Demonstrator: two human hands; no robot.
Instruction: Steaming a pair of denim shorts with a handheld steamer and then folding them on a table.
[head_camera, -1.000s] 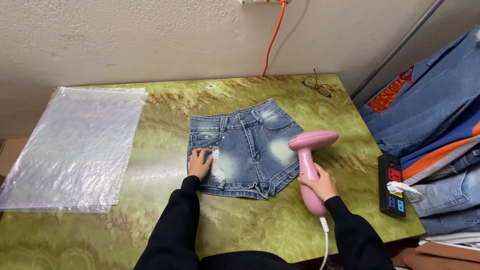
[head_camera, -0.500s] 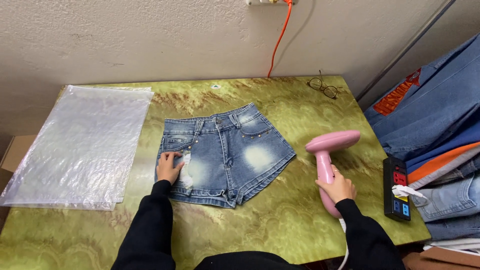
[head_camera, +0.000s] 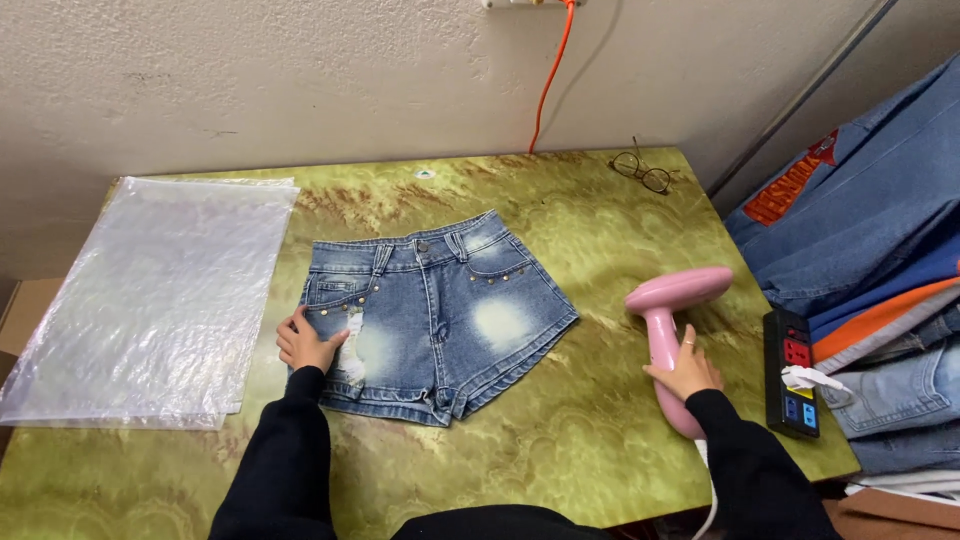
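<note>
A pair of faded blue denim shorts (head_camera: 440, 310) lies flat on the green marbled table (head_camera: 560, 440), waistband toward the wall. My left hand (head_camera: 308, 343) rests on the shorts' left leg near a torn white patch, fingers gripping the cloth at its edge. My right hand (head_camera: 683, 372) holds the handle of a pink handheld garment steamer (head_camera: 672, 320), upright to the right of the shorts and clear of them. Its white cord drops off the table's front edge.
A stack of clear plastic bags (head_camera: 150, 300) covers the table's left side. Eyeglasses (head_camera: 642, 172) lie at the far right corner. A black power strip (head_camera: 790, 370) sits at the right edge beside piled denim clothes (head_camera: 870, 250). An orange cable (head_camera: 550, 75) runs up the wall.
The shorts slid left across the table under my left hand. My right hand carried the steamer off the shorts to the right.
</note>
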